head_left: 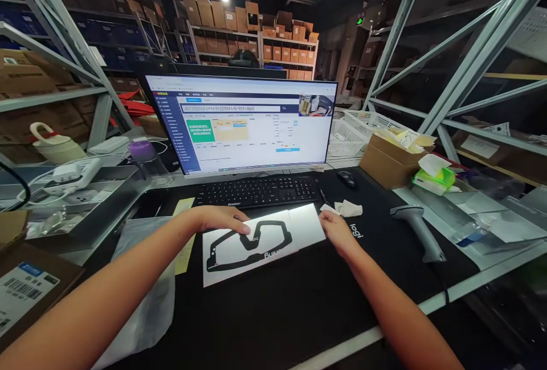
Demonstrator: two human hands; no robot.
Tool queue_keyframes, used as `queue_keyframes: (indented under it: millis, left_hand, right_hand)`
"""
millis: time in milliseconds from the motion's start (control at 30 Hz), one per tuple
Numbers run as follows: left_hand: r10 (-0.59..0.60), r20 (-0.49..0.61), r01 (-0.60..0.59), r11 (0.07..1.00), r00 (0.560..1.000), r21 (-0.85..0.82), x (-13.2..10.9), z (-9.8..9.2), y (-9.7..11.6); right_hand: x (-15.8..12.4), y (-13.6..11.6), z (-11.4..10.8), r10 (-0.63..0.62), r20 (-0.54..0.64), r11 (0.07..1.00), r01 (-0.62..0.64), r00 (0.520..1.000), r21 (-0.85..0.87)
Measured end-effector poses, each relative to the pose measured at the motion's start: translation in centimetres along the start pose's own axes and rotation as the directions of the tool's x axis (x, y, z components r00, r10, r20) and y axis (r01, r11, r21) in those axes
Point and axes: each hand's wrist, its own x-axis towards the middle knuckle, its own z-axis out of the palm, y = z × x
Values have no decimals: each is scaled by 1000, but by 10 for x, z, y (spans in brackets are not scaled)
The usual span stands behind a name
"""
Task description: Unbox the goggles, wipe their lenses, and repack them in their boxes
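White flat package (260, 242) printed with a black looped outline, pinned flat on the desk mat just in front of the keyboard (258, 190).
I see my left hand (224, 220) pressing its top edge with fingers laid flat, my right hand (337, 230) pinching its right end. I judge a sideways tug could skid it into the paper scraps (346, 208) beside the package, or towards the barcode scanner (416, 227) further right of it.

I read "logi" in white on the black desk mat (357, 231) by my right wrist. The keyboard (257, 190) carries a small brand mark on its front left edge, too small to make out. The monitor (243, 125) shows Chinese text with "PN" in its header bar. The white card (262, 240) has upside-down lettering, unreadable.
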Motion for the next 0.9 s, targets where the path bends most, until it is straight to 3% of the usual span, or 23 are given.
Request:
queue_keyframes:
  millis: [167,267,333,467,567,633,800,900]
  left_hand:
    - [-34,-41,35,999,999,20,2,-2,-11]
    - [-29,-180,40,998,983,57,-8,4,-21]
    - [-29,-308,56,995,951,79,-23,14,-32]
    - [84,-526,-4,988,846,153,-57,51,-62]
    - [136,-591,6,973,795,231,-70,81,-75]
    - [116,-633,41,973,765,227,-72,92,-76]
    - [196,-759,-30,973,621,227,-99,81,-83]
    - [183,-872,-46,982,454,182,-135,70,-97]
  right_hand:
    - [16,13,-39,115,-13,984,-116,993,-137]
    - [20,19,-47,130,38,964,-117,991,-239]
    - [21,20,-53,104,78,954,-77,992,-291]
    - [22,16,-64,-38,200,967,87,979,-241]
    - [23,10,-63,-209,418,951,284,884,-123]
    - [23,8,-58,-216,519,923,346,827,-167]
    - [19,7,-54,-187,503,863,385,844,-326]
    - [16,9,-50,-187,444,854,369,876,-367]
